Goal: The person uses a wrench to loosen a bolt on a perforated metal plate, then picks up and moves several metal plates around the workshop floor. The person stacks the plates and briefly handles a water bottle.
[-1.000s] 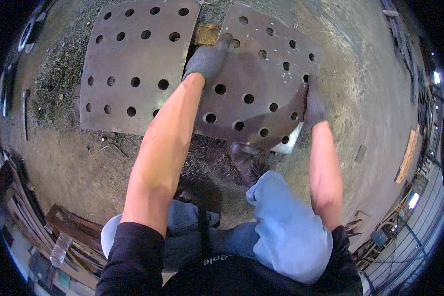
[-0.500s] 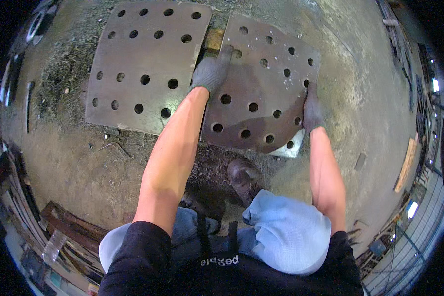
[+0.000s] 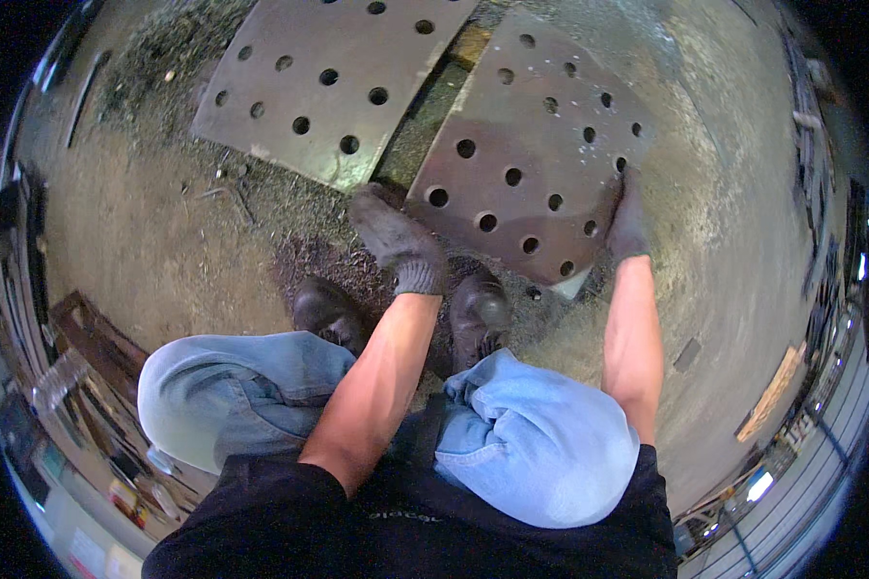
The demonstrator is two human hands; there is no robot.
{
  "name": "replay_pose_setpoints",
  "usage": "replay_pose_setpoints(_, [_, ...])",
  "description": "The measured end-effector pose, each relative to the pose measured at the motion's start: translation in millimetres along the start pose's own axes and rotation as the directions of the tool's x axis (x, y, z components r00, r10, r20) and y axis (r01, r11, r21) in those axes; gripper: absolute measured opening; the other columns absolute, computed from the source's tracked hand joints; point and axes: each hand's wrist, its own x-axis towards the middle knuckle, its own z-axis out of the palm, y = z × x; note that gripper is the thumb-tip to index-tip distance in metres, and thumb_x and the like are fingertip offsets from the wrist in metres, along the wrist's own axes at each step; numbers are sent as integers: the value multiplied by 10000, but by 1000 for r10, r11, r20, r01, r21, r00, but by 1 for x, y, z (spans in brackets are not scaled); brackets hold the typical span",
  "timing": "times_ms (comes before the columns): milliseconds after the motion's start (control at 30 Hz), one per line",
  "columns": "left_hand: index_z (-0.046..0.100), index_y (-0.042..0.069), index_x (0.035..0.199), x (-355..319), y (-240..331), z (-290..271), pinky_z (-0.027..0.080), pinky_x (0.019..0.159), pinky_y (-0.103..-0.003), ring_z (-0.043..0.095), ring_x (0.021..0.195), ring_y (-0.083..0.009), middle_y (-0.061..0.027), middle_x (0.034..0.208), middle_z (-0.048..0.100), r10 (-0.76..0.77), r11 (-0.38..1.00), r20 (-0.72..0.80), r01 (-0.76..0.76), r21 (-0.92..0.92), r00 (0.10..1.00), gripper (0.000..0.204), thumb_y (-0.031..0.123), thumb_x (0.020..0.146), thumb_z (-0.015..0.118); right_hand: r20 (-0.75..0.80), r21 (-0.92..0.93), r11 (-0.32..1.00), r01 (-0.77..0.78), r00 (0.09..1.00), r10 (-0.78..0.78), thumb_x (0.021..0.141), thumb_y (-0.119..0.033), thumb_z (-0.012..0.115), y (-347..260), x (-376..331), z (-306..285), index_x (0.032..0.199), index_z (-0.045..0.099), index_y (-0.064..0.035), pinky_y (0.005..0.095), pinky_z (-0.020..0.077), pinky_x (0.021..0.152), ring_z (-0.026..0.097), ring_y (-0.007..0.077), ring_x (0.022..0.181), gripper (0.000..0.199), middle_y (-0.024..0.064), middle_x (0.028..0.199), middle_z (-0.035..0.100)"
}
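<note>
Two grey metal plates with rows of round holes lie on the ground ahead of me: the left plate and the right plate. My right hand, in a dark grey knit glove, is closed on the right plate's right edge, its fingertips partly hidden. My left hand, gloved alike, is at the near end of the gap between the plates, close to the right plate's near left corner. Its fingers point forward and left; their grip is unclear. A pale corner shows beneath the right plate's near edge.
My boots stand just short of the plates. Dark shavings litter the floor. A bent rod lies left, a wooden board far right. Scrap pieces line the left side. A rusty block sits in the gap.
My left hand has left the right plate's inner edge and come nearer to me. The right hand keeps its edge. Less of the pale corner shows under the right plate, and the view has turned.
</note>
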Motion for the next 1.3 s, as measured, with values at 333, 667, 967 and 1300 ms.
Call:
replay_pose_setpoints(333, [562, 89, 1283, -37, 13, -10, 386, 1034, -464, 540, 1143, -307, -99, 1300, 560, -489, -183, 769, 814, -551, 411, 685, 615, 924, 310, -109, 185, 973, 142, 986, -123, 993, -455, 412, 24, 33, -17, 1364, 498, -75, 361, 408, 1044, 536, 225, 1209, 539, 90, 1333, 570])
replay_pose_setpoints(667, [534, 87, 1282, -15, 7, 15, 448, 980, -492, 533, 1171, -302, -117, 1251, 582, -651, 8, 684, 904, -428, 329, 630, 560, 935, 305, -79, 184, 972, 148, 988, -136, 1013, -469, 372, -10, -29, 39, 1406, 455, -70, 344, 402, 1041, 515, 208, 1227, 566, 72, 1376, 531])
replay_pose_setpoints(967, [547, 58, 1224, -37, 16, -11, 418, 982, -399, 518, 1103, -263, -114, 1191, 553, -581, 222, 577, 794, -566, 574, 555, 509, 965, 351, -48, 241, 963, 125, 992, -117, 1006, -434, 412, 10, -17, 22, 1387, 461, -56, 358, 382, 1064, 507, 218, 1233, 539, 80, 1371, 531])
replay_pose_setpoints(1300, [586, 45, 927, 166, 142, 13, 474, 733, -352, 591, 800, -226, -100, 862, 624, 187, 917, 207, -95, -388, 960, 332, 370, 950, 523, 43, 357, 923, 145, 984, -171, 995, -399, 449, 2, 5, 12, 1400, 438, -57, 387, 419, 1029, 502, 243, 1225, 530, 86, 1361, 520])
